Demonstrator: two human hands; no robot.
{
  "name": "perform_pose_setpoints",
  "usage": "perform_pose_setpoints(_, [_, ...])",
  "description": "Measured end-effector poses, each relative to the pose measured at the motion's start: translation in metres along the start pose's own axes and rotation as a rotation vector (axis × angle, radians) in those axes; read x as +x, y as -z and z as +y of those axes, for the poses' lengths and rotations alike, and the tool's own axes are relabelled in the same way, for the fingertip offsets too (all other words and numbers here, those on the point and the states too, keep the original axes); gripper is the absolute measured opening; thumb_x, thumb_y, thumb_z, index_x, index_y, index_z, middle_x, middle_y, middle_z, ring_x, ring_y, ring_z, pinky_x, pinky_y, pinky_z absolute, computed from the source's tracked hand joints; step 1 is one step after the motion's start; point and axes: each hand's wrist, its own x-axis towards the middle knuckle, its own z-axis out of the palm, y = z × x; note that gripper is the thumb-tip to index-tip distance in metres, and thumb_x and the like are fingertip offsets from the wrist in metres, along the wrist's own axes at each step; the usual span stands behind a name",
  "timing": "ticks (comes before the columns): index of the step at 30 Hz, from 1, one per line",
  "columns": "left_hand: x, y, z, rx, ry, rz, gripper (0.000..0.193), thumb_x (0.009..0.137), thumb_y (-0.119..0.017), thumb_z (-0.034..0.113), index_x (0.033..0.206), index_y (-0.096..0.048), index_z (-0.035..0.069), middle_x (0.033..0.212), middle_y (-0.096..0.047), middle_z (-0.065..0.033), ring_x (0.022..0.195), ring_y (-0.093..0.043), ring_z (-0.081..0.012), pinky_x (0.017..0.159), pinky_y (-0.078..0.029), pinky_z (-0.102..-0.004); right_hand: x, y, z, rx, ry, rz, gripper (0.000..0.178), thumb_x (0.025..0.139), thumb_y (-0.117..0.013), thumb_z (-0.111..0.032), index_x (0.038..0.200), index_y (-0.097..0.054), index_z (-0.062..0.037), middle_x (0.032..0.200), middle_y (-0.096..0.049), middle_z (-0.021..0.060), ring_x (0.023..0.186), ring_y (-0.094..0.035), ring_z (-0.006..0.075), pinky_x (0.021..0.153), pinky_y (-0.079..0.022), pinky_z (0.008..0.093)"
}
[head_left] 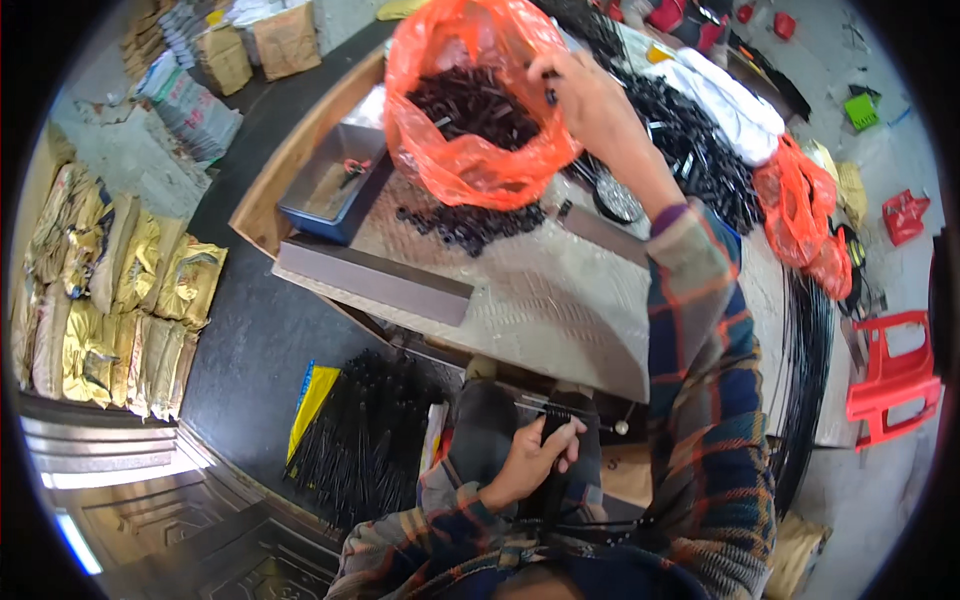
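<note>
Low over my lap, my left hand (532, 460) is closed around a bundle of thin black rods (545, 500), whose tips poke out above the fingers. My right hand (598, 108) reaches far forward to the right rim of an orange plastic bag (455, 185). Its fingers are pinched together with a small black piece (550, 97) at their tips. Inside the bag lies a heap of short black tubular pieces (475, 105). Small black parts (470, 228) are scattered on the worktable (560, 310) just in front of the bag.
Left of the bag stands a blue-grey tray (325, 215), with a long grey block (370, 280) nearer me. Black pieces (690, 150) pile up beyond my right forearm. Many black rods (370, 440) stand at my lower left. A red plastic chair (893, 380) is at the right.
</note>
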Motion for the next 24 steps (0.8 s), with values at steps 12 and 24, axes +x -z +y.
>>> perform_pose_setpoints(12, [-0.007, -0.006, -0.004, -0.039, -0.073, -0.022, 0.018, 0.092, -0.047, 0.018, 0.096, -0.053, 0.001, 0.064, -0.051, -0.0035, 0.055, -0.045, -0.0085, 0.051, -0.037, -0.0214, -0.158, -0.008, -0.042, -0.196, -0.095, -0.453, 0.051, 0.074, -0.047, 0.004, 0.122, -0.039, -0.0110, 0.095, -0.046, 0.0143, 0.079, -0.055, 0.0341, 0.067, -0.046, 0.0421])
perform_pose_setpoints(24, [-0.015, -0.015, -0.009, 0.001, -0.092, 0.021, 0.019, 0.092, -0.048, 0.020, 0.097, -0.055, 0.003, 0.066, -0.052, -0.0019, 0.054, -0.045, -0.0070, 0.050, -0.037, -0.0205, -0.215, 0.043, -0.041, 0.382, -0.600, 0.006, 0.060, 0.086, -0.044, 0.006, 0.138, -0.016, -0.0054, 0.103, -0.057, 0.0143, 0.098, -0.058, 0.0213, 0.085, -0.043, 0.0307])
